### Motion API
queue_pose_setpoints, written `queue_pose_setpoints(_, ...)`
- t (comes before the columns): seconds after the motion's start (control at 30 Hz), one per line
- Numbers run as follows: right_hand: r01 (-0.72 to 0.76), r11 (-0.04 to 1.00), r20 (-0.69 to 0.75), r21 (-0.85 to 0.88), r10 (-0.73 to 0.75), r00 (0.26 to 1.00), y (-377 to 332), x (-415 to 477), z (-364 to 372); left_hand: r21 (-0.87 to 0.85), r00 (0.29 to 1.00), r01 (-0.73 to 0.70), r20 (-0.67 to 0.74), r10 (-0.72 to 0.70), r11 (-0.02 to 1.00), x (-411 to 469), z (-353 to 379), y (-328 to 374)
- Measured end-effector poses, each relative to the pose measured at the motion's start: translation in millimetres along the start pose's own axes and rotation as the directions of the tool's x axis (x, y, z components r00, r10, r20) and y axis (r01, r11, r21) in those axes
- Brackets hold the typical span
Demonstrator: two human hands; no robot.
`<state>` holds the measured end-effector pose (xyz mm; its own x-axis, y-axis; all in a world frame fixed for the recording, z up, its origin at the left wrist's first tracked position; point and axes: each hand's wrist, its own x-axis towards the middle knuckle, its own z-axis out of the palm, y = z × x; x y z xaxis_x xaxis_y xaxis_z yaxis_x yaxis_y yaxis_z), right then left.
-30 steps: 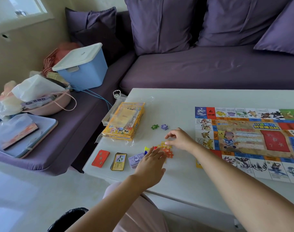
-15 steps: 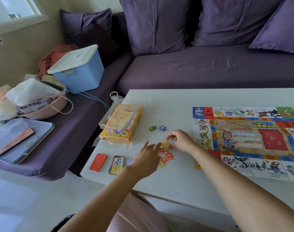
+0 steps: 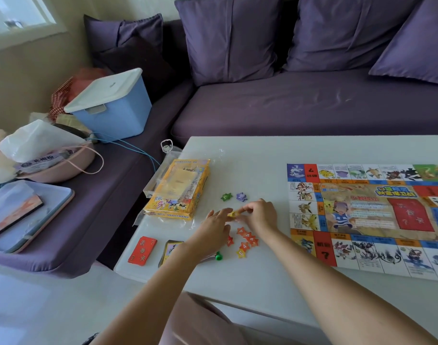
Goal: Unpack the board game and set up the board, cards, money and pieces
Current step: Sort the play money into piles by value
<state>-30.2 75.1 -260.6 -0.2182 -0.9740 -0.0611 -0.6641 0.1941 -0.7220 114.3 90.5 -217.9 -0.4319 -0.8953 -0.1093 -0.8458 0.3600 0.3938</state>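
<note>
A yellow star piece is pinched between the curled thumb and forefinger of the right hand, just above the white table. The left hand is stretched toward it with fingers nearly straight, and their tips are laid against the same piece.

Just behind the hands a green star and a purple star are set side by side, the purple one marked "2". On the near side of the hands a cluster of orange stars is scattered, several printed with "4". A second yellow star, marked "3", is seen at its near edge. A green pawn is seen beside the left forearm.

A red card deck, printed with Chinese characters and question marks, is placed near the table's left edge. A picture card deck beside it is partly hidden by the left forearm. The yellow game box is laid on clear plastic wrap behind the decks; its contents cannot be made out. The board is spread flat to the right, with "?" printed on two red squares.

On the purple sofa a blue bin is closed by a white lid, and a pink basin is filled with a white bag and a labelled packet.
</note>
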Motion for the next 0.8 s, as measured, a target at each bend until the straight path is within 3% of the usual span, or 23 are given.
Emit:
queue_pose_setpoints(0.2, -0.009, 0.988, 0.105, 0.156, -0.008, 0.994, 5.8, 2.9, -16.4, 0.134, 1.000, 0.022, -0.017, -0.020, 0.991, -3.9, 1.1, -11.8)
queue_pose_setpoints(0.3, 0.040, 0.993, 0.055, 0.108, -0.046, 0.997, 7.6, 0.3, -13.4, 0.172, 1.000, 0.007, -0.020, -0.003, 0.985, -4.4, 2.8, -13.7)
queue_pose_setpoints(0.53, -0.031, 0.999, -0.045, -0.015, 0.030, 0.999, -6.4, 1.6, 5.2, 0.166, 1.000, -0.017, -0.007, 0.018, 0.986, -1.7, 0.0, -16.9)
queue_pose_setpoints(0.7, -0.040, 0.997, -0.041, -0.072, 0.037, 0.998, -12.1, -0.8, 4.6, 0.159, 1.000, -0.027, -0.005, 0.028, 0.987, 2.7, -2.2, -18.8)
queue_pose_setpoints(0.8, -0.053, 0.993, -0.038, -0.102, 0.049, 0.998, -16.3, -0.7, 3.7, 0.156, 0.996, -0.015, -0.081, 0.028, 0.988, 3.6, -5.3, -20.0)
